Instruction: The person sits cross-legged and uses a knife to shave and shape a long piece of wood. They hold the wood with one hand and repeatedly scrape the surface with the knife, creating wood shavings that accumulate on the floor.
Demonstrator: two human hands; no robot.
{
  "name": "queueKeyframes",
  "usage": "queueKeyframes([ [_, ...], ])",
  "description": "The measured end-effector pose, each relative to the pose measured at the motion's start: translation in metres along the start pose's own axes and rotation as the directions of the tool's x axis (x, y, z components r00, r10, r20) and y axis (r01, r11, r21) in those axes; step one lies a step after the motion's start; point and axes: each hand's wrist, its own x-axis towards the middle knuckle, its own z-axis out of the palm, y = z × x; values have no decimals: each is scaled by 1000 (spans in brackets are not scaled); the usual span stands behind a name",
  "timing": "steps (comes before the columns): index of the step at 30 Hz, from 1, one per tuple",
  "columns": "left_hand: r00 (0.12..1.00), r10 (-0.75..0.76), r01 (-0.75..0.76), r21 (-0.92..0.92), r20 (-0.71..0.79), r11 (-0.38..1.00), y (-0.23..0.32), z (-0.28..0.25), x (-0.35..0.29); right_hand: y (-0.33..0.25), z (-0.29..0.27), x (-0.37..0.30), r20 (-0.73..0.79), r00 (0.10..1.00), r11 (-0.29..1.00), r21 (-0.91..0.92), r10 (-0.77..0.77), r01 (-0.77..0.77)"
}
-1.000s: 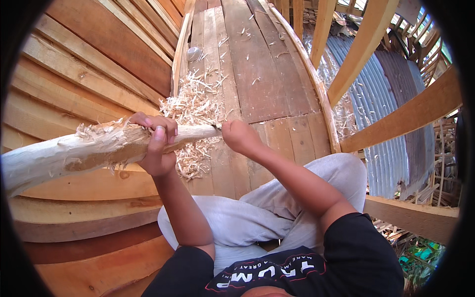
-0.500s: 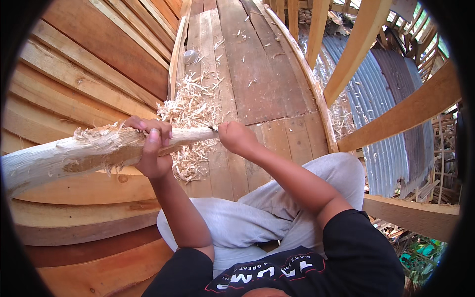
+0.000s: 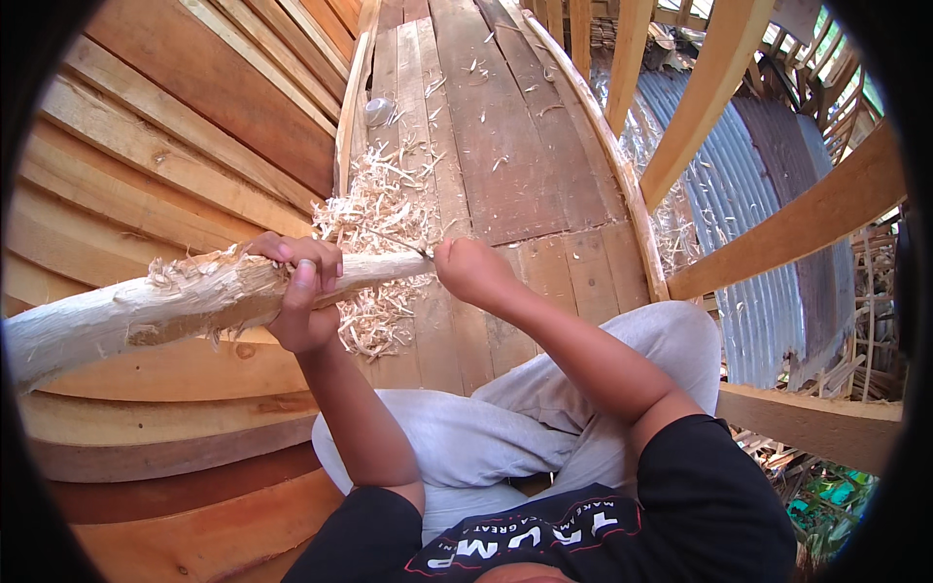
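A pale, peeled wooden pole point(image 3: 107, 316) enters from the left edge and narrows toward the middle, its surface rough with curled splinters. My left hand point(image 3: 303, 291) is wrapped round it, thumb on the near side. At the pole's thin end my right hand point(image 3: 474, 272) is closed in a fist round a knife point(image 3: 397, 240). Only a slim dark blade shows, reaching left from the fist along the far side of the pole; the handle is hidden in my fingers. Whether the edge touches the wood I cannot tell.
Curled wood shavings point(image 3: 379, 209) are heaped on the plank floor point(image 3: 520, 165) beyond the pole. A clear plastic cup point(image 3: 379, 111) lies farther off. Overlapping planks point(image 3: 185, 126) wall the left side. Curved timber ribs point(image 3: 797, 219) rise at right, with corrugated metal sheets point(image 3: 739, 214) outside. My crossed legs point(image 3: 466, 428) are below.
My right fist has shifted very slightly right, and more of the knife blade shows beyond the pole. The left hand keeps its grip on the pole.
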Motion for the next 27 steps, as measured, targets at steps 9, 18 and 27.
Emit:
queueKeyframes([
  [9,997,25,-25,-2,69,1000,1,-4,0,2,7,-2,33,999,999,36,13,-14],
  [18,998,19,-18,-1,52,1000,5,-18,-3,-45,-19,-30,161,985,998,21,-60,57],
  [27,994,31,-28,-28,101,999,1,-15,2,-1,5,-2,93,995,999,10,42,-43],
])
